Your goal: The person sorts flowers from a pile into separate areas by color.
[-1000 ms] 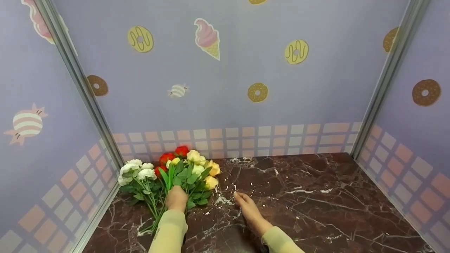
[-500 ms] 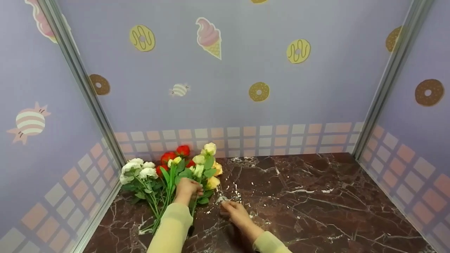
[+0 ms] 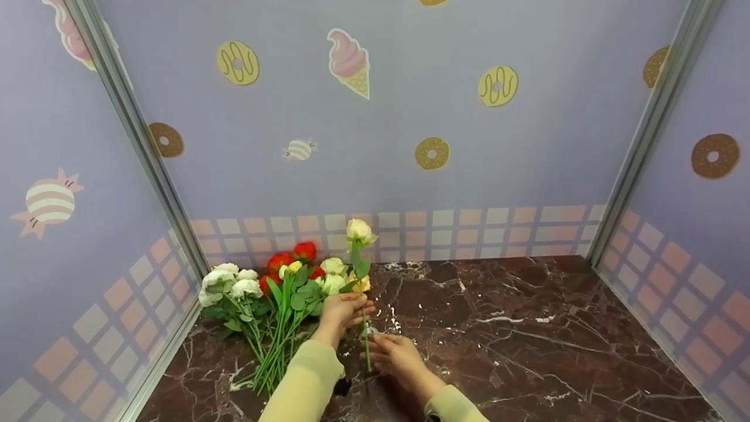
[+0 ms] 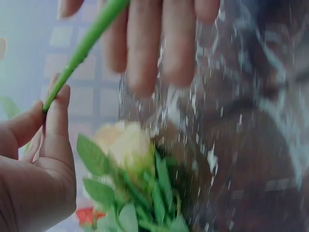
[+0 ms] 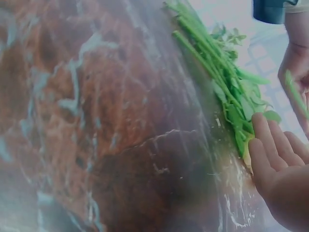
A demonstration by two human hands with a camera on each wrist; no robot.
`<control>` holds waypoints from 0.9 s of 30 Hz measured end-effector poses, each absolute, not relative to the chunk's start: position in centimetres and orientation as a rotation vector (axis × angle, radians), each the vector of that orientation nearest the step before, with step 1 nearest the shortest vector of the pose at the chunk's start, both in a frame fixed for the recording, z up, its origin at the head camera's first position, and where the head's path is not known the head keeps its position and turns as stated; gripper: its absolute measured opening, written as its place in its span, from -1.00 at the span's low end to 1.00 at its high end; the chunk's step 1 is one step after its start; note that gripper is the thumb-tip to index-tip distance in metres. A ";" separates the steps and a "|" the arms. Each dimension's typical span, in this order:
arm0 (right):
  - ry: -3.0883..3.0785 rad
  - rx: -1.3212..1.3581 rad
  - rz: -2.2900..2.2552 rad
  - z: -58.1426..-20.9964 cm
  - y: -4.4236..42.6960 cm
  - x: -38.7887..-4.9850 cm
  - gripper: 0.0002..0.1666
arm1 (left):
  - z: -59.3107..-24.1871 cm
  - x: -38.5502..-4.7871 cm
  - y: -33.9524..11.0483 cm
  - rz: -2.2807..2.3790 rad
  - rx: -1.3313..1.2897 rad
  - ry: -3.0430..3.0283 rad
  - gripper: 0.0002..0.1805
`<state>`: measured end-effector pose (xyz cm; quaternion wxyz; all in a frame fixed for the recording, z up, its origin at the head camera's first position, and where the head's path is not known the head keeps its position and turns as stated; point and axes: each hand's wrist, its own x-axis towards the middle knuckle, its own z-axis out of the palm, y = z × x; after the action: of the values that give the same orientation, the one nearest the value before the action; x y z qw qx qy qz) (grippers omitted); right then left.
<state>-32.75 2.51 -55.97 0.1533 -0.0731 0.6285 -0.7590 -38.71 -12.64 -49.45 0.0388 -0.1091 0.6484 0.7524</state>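
Observation:
A cream rose stands almost upright, its long green stem pinched between the thumb and fingers of my left hand. My right hand is beside the lower stem, fingers fairly straight; whether it touches the stem I cannot tell. In the right wrist view, this hand shows extended fingers with nothing gripped. Left of my hands lie white flowers, red roses, pale cream roses and a yellow rose, partly hidden by the left hand. Their bundled stems point toward me.
Dark marbled tabletop extends to the right. A patterned purple wall closes off the back, with side panels joined by metal posts. A dark wrist device sits near my left sleeve.
My left hand has drawn the cream rose out of the bundle, moving right and raising its head. My right hand has come left toward the stem, and its fingers have straightened.

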 end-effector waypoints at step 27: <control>1.835 -0.198 -2.192 -56.9 10.4 -31.2 -0.56 | -53.4 -36.1 -6.0 2.167 -0.028 2.032 -0.62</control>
<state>-31.23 10.39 -56.87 0.1374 -0.0685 0.6342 -0.7577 -36.09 -6.02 -53.42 0.0853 -0.0093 0.6816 0.7266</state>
